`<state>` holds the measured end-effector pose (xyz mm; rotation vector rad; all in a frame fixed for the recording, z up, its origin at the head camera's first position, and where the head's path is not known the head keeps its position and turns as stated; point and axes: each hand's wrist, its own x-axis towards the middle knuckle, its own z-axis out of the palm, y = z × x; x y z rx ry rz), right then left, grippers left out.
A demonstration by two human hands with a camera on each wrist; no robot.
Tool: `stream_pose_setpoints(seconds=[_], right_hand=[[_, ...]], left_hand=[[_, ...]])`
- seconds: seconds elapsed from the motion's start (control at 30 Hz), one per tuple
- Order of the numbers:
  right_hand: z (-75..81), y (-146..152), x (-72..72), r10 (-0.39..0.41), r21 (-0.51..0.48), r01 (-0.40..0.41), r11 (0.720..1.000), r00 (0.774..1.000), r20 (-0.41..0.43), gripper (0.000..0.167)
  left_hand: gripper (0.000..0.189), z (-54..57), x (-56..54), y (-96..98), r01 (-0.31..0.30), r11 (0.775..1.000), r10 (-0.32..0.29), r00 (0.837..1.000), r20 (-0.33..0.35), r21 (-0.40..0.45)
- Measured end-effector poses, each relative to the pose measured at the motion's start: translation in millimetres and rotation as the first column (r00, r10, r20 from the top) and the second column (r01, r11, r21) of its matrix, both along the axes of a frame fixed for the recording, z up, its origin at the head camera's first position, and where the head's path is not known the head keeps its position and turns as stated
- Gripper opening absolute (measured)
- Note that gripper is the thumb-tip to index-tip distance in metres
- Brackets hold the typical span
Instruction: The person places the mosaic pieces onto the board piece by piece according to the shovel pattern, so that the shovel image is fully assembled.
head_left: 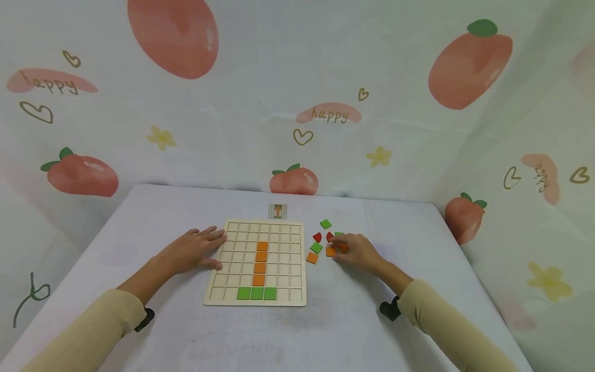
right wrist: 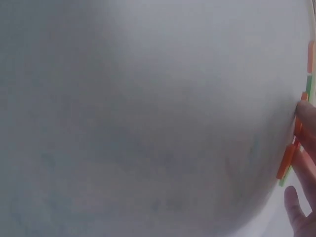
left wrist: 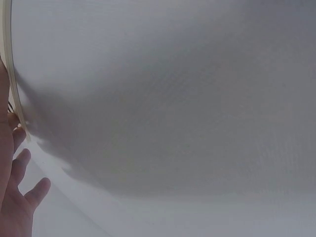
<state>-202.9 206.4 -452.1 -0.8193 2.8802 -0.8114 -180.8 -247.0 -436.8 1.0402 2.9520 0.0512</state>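
A pale wooden grid board (head_left: pixel 232 281) lies on the table. Orange square tiles (head_left: pixel 261 256) form a column on it, above a row of three green square tiles (head_left: pixel 257 293). At the board's left edge rests my left hand (head_left: pixel 197 251), fingers and thumb spread. To the right of the board, my right hand (head_left: pixel 358 253) reaches down over loose pieces, its fingertips touching or close to orange tiles (right wrist: pixel 286 160) and partly covering them. Two red rounded pieces (head_left: pixel 317 237) and loose green tiles (head_left: pixel 326 224) lie beside those fingers.
A small card with a printed grid picture (head_left: pixel 278 211) lies behind the board. Another loose orange tile (head_left: pixel 312 258) is close to the board's right edge. The white-covered table (head_left: pixel 186 336) meets a patterned curtain (head_left: pixel 232 144) at the back.
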Motion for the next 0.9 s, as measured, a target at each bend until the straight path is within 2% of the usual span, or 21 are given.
stream_pose_setpoints(seconds=[0.27, 0.47, 0.67, 0.9], right_hand=[[0.0, -0.5, -1.3, 0.017, -0.034, -0.017, 0.999, 1.000, -0.016, 0.037], [2.2, -7.9, -5.8, 0.037, -0.103, -0.037, 0.994, 0.999, -0.004, 0.038], [3.1, -26.5, -12.0, 0.045, -0.146, -0.049, 0.988, 0.999, -0.029, 0.036], [3.3, -56.3, -17.3, 0.060, -0.142, -0.065, 0.988, 0.997, -0.038, 0.038]], left_hand=[[0.076, 0.1, 0.1, -0.4, -0.002, 1.000, 0.002, 1.000, 0.001, 0.003], [0.076, -0.4, -0.5, -0.9, -0.003, 1.000, 0.003, 1.000, 0.004, -0.004], [0.077, -0.6, 0.1, -1.3, -0.005, 1.000, 0.004, 1.000, 0.014, 0.010], [0.077, -2.1, -0.5, -1.9, 0.002, 1.000, -0.002, 1.000, 0.011, 0.013]])
